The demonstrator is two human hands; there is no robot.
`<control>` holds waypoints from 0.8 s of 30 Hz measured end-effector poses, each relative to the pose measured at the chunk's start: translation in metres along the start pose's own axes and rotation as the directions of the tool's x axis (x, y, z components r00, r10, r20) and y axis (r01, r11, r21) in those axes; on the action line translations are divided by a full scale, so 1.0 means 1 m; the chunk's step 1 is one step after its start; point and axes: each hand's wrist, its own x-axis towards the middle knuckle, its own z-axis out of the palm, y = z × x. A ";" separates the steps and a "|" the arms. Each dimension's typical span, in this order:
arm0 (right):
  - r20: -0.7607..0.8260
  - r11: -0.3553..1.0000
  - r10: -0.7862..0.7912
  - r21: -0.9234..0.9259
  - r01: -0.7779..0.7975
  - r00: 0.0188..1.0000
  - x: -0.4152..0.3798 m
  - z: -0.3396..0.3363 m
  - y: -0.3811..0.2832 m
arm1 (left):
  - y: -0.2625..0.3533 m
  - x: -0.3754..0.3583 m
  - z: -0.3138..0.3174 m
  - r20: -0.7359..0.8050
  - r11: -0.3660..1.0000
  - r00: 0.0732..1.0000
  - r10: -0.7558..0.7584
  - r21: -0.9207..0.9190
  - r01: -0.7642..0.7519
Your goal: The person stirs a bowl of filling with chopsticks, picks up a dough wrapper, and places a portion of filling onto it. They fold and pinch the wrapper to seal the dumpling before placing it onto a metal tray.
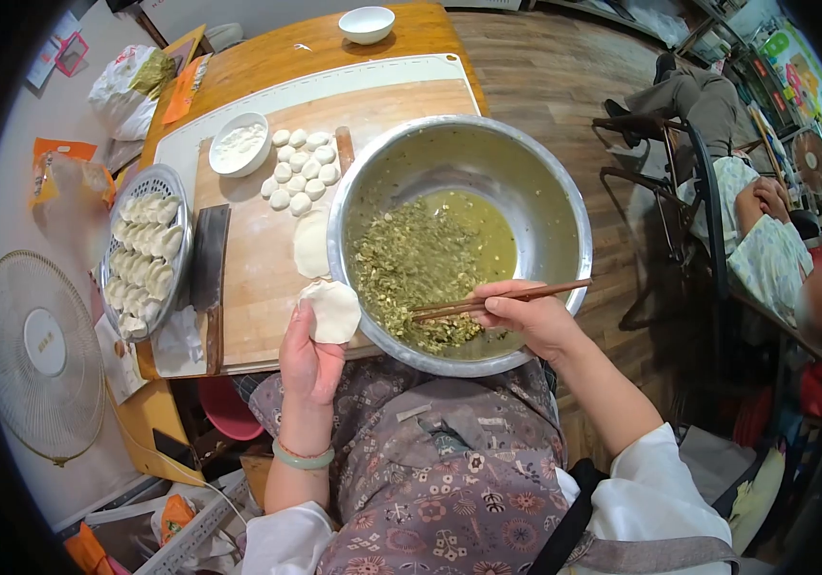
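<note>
Inside the metal bowl [557,192] lies the chopped filling [401,264] — my right hand [526,318] grips the chopsticks [555,288], tips in it. Beside the bowl, my left hand [313,364] holds one dough wrapper [336,314] — fingers partly hidden.

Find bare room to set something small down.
The pale wooden board has a bare patch between the dark rectangular cleaver and the flat white dough round on it. The orange wooden table has another, right of the round white bowl at its far end. Crowded: around the small white dough balls, big steel basin and oval metal dumpling tray.
</note>
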 end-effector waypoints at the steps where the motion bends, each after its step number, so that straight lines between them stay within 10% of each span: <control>1: 0.016 0.999 0.000 0.051 -0.001 1.000 0.002 -0.001 0.000 | 0.001 0.000 0.001 -0.009 1.000 1.000 0.007 -0.002 -0.007; 12: 0.122 0.943 -0.309 0.167 0.287 0.943 -0.018 0.004 -0.017 | -0.028 0.000 0.045 0.120 0.984 0.976 -0.180 0.004 0.180; 14: 0.441 0.417 -0.659 -0.460 0.784 0.609 -0.019 0.012 -0.013 | -0.037 0.004 0.055 0.119 0.974 0.967 -0.224 -0.009 0.227; 18: 0.762 -0.076 -0.505 -0.507 0.859 0.405 -0.026 0.023 -0.012 | -0.041 0.011 0.057 0.044 0.987 0.987 -0.151 -0.054 0.154; 23: 0.768 0.004 -0.434 -0.521 0.854 0.471 -0.038 0.020 -0.010 | -0.037 0.017 0.048 0.006 0.994 0.994 -0.109 -0.031 0.109; 24: 0.652 0.196 -0.524 -0.535 0.822 0.549 -0.045 0.017 -0.005 | -0.035 0.017 0.048 0.013 0.996 0.996 -0.088 -0.019 0.088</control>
